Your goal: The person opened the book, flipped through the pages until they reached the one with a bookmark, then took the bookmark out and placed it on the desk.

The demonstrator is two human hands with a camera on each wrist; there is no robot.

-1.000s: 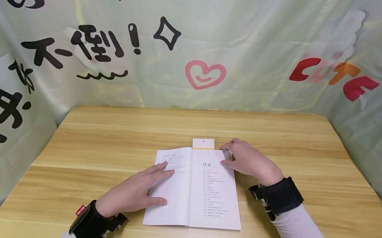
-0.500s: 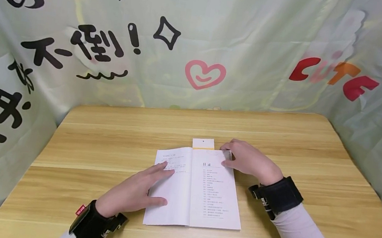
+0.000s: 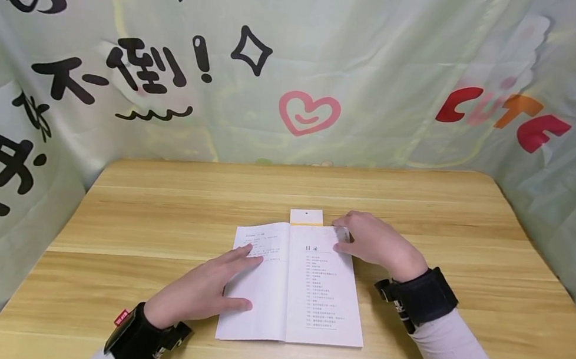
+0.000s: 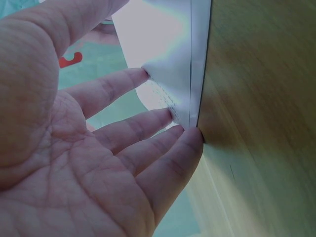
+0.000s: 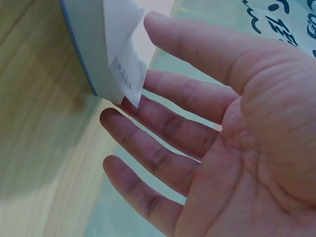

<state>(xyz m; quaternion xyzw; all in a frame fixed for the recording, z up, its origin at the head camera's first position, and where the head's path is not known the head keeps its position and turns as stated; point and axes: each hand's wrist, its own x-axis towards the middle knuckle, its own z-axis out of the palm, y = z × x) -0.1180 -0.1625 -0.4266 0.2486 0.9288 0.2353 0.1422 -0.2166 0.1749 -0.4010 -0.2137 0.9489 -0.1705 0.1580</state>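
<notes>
An open book (image 3: pixel 321 325) lies on the table with printed text on both pages. Across its left page rests my left hand (image 3: pixel 203 291), fingers spread. In the left wrist view, the left fingertips (image 4: pixel 143 74) touch the paper, and the little finger reaches the book's edge. At the upper right corner, my right hand (image 3: pixel 374 242) holds the right page (image 5: pixel 129 74) between thumb and fingers. That corner is lifted slightly off the pages beneath it, as the right wrist view shows. A white card with a yellow line, perhaps a bookmark (image 3: pixel 307 216), sticks out past the top edge.
The wooden table (image 3: pixel 464 223) spreads around the book on all sides. Behind it and at both sides hangs a pale printed cloth (image 3: pixel 384 84) with black characters, a pink heart and the coloured word CUTE. Black straps (image 3: pixel 424 296) circle both wrists.
</notes>
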